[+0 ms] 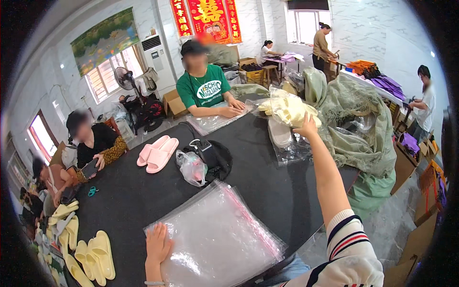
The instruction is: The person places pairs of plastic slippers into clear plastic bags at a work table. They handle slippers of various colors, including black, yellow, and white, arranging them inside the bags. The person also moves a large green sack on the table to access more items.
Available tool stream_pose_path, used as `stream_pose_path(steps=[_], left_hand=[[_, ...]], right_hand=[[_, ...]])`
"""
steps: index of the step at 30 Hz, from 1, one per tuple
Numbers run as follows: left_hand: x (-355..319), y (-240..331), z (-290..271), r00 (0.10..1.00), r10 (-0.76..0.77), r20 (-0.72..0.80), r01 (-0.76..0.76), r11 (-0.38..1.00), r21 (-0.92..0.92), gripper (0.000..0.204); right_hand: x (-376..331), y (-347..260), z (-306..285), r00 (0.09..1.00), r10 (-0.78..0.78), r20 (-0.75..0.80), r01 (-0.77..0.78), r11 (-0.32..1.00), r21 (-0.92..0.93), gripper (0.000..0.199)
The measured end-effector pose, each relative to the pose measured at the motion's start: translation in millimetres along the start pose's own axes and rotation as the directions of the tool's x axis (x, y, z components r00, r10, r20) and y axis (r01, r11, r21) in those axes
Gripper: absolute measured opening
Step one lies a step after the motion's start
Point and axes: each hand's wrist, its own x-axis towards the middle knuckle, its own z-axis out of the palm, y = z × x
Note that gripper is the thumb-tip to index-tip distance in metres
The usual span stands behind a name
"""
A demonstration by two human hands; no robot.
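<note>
My left hand (158, 242) lies flat, fingers spread, on the left edge of a stack of clear plastic bags (210, 229) with a pink strip along one side. At the far right of the dark table, my stretched-out right hand (309, 126) reaches to a pile of cream slippers (288, 109) in clear plastic. Its thumb and forefinger are apart at the pile's near edge; the other fingers are partly hidden. Just left of that hand, a pale grey slipper (279, 133) rests in clear film below the cream ones.
Pink slippers (158, 153) stand mid-table beside a small knotted plastic bag (191, 168) and a black device (204, 152). Yellow slippers (98, 256) line the left edge near teal scissors (92, 191). Green woven sacks (356, 129) crowd the right. A person in green (203, 91) sits opposite.
</note>
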Motion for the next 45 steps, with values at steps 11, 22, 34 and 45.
stream_pose_path(steps=[11, 22, 34, 45], left_hand=[[1, 3, 2, 0.999, -0.025, -0.031, 0.025, 0.999, -0.027, 0.066], [-6, -23, 11, 0.959, -0.037, -0.279, -0.05, 0.953, -0.298, 0.058], [-16, -9, -4, 0.982, -0.125, -0.144, 0.064, 0.928, -0.366, 0.044], [-16, -40, 27, 0.978, -0.155, -0.139, 0.062, 0.854, -0.517, 0.045]], right_hand=[[-13, 13, 1, 0.845, -0.451, -0.289, 0.469, 0.883, -0.008, 0.069], [-155, -50, -101, 0.715, -0.691, -0.109, 0.647, 0.594, 0.479, 0.056], [-351, -170, -140, 0.144, -0.917, -0.373, 0.861, -0.07, 0.504, 0.051], [-414, -150, -94, -0.12, -0.987, 0.103, 0.829, -0.043, 0.557, 0.039]])
